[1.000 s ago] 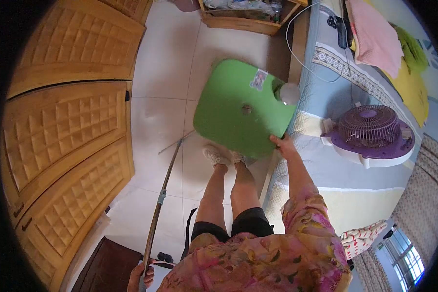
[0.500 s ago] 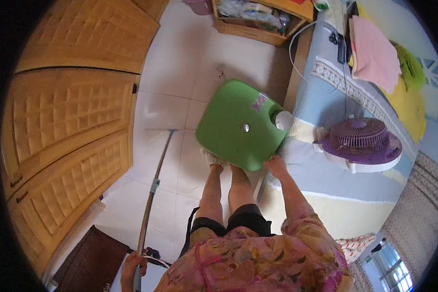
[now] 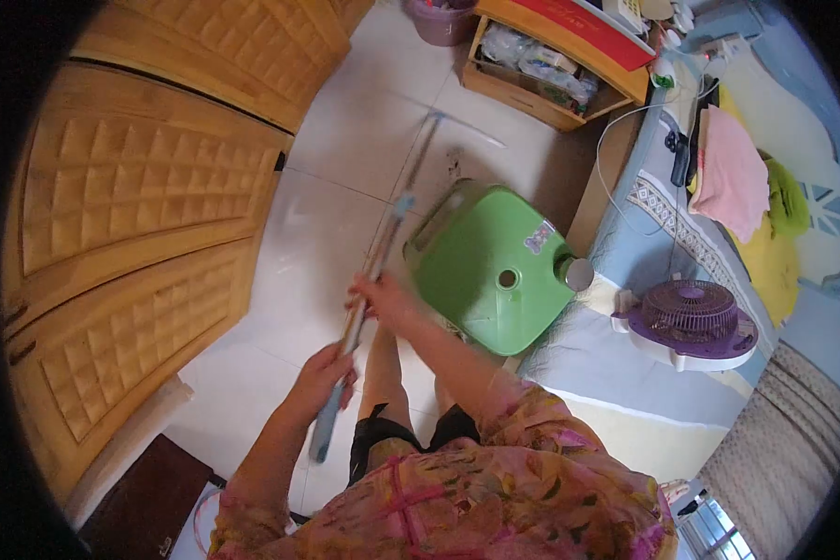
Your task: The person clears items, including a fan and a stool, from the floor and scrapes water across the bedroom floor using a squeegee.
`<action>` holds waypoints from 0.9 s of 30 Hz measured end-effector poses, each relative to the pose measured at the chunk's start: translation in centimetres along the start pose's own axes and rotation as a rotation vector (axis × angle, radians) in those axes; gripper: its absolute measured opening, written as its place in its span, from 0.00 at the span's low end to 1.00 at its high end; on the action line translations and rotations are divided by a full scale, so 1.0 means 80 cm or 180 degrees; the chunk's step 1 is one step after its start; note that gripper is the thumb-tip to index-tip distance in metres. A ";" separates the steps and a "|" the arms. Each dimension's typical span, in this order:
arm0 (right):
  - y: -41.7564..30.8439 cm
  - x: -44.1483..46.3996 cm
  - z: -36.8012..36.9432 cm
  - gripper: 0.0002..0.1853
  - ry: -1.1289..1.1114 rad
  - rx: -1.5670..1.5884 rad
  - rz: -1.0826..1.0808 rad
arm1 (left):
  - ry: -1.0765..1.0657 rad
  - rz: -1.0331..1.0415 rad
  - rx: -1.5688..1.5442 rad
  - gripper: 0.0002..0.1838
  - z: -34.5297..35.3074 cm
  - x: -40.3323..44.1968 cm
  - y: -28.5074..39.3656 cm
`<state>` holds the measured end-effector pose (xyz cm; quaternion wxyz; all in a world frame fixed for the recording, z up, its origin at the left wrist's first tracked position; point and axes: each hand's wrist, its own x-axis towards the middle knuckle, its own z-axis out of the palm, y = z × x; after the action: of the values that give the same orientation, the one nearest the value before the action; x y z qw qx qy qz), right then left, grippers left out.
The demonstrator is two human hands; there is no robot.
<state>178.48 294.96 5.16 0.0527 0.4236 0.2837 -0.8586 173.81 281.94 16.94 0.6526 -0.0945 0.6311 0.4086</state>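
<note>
Both my hands are wrapped round a long pole with a thin wide bar at its far end. My left hand [image 3: 325, 378] grips the pole [image 3: 383, 243] near its grey lower end. Farther up the shaft, my right hand [image 3: 383, 301] is closed round it. The bar [image 3: 471, 129] lies over the tiled floor, near a small dark patch of debris [image 3: 455, 163]. A green plastic stool [image 3: 495, 247] with a round hole and a metal cup-like piece [image 3: 577, 273] at its edge stands right of the pole, beside the bed.
Wooden cupboard doors [image 3: 140, 187] line the left side. A bed [image 3: 625, 373] on the right bears a purple fan [image 3: 691, 313], a pink cloth [image 3: 733, 173] and a white cable. An open wooden cabinet [image 3: 523, 98] and a purple bucket [image 3: 441, 21] stand at the far end.
My right hand has let go of the stool and taken hold of the pole. The pole's bar has moved forward and right across the floor. The view has shifted.
</note>
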 end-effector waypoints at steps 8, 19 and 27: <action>-0.122 0.135 -0.128 0.13 0.1561 0.0931 -0.0710 | -0.1299 -0.0089 -0.1536 0.13 0.075 0.189 0.098; 0.045 0.159 -0.052 0.16 0.1490 -0.1079 -0.0175 | -0.0873 -0.1061 -0.3005 0.11 -0.045 0.110 0.021; 0.078 0.039 0.100 0.15 0.1205 -0.0285 0.0654 | -0.0837 -0.0852 -0.3573 0.12 -0.089 -0.031 -0.034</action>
<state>172.97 285.96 3.88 0.1044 0.6013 0.2818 -0.7404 170.58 274.61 16.78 0.6214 -0.4526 0.2148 0.6024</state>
